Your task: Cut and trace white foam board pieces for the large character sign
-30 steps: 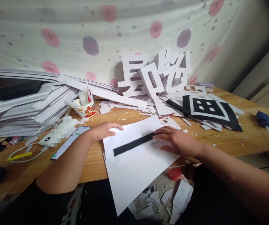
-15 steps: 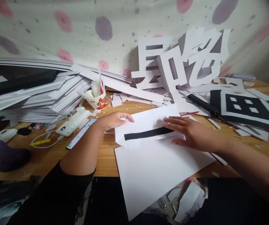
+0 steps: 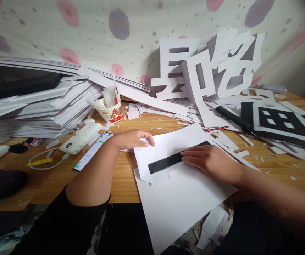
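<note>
A white paper sheet with a long black bar across it lies over a larger white board. The sheet's lower edge is ragged, and the board sticks out past the table's front edge. My left hand rests at the sheet's upper left edge, its thumb and index finger bent and slightly apart on the paper; its other fingers are mostly hidden. My right hand lies flat, fingertips pressed on the black bar, covering part of it.
White cut-out characters lean against the curtain. Stacked white boards, a paper cup of thin sticks, a phone and a power bank are at left. A black-and-white printed sheet and a black-handled tool lie right, among scraps.
The sheet has turned and shifted toward me, so its black bar now slants up to the right. My right hand has moved slightly down and left, flattening on the bar.
</note>
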### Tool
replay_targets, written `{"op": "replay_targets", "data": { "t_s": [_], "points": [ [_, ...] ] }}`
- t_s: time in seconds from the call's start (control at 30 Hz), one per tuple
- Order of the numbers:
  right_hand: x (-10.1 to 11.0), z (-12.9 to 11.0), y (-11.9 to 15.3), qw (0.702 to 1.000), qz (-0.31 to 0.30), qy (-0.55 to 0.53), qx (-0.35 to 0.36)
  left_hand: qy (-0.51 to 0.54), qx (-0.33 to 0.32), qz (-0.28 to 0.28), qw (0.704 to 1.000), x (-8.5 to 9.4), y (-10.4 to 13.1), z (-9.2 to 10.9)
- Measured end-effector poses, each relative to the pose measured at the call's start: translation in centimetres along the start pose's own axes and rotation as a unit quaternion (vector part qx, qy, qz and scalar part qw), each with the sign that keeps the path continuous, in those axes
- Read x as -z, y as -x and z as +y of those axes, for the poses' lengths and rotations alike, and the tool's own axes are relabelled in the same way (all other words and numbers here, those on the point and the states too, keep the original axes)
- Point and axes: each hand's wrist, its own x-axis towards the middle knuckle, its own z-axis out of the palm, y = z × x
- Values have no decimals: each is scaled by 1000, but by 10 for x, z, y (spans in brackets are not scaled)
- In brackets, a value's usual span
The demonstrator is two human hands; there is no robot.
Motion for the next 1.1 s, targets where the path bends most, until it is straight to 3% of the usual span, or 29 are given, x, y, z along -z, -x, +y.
{"op": "replay_targets", "data": {
  "t_s": [0.1, 0.17, 0.37, 0.4, 0.5, 0.67, 0.8, 0.97, 1.1],
  "points": [
    [-2, -3, 0, 1000, 11, 0, -2, -17, -3, -44, 999, 4, 4, -3],
    [-3, -6, -1, 1000, 19, -5, -6, -54, -3, -37, 998, 6, 5, -4],
    [-6, -17, -3, 1000, 22, 16, -6, -121, -40, 200, 971, 0, 2, 3],
    [-7, -17, -3, 1000, 21, 20, -4, -113, -55, 200, 972, -4, 0, 6],
    [-9, -17, -4, 999, 22, 25, 3, -93, -97, 128, 983, -20, -8, 17],
    [-12, -18, -2, 999, 43, 33, -1, -150, -139, 70, 976, -41, -16, 23],
    [-13, -20, 1, 998, 50, 39, -15, -202, -153, 45, 966, -43, -19, 16],
    [-14, -26, 6, 997, 58, 35, -21, -186, -152, 11, 971, -47, -19, 16],
    [-11, -28, 7, 996, 77, 31, -18, -186, -155, 23, 970, -48, -19, 15]
  ]
}}
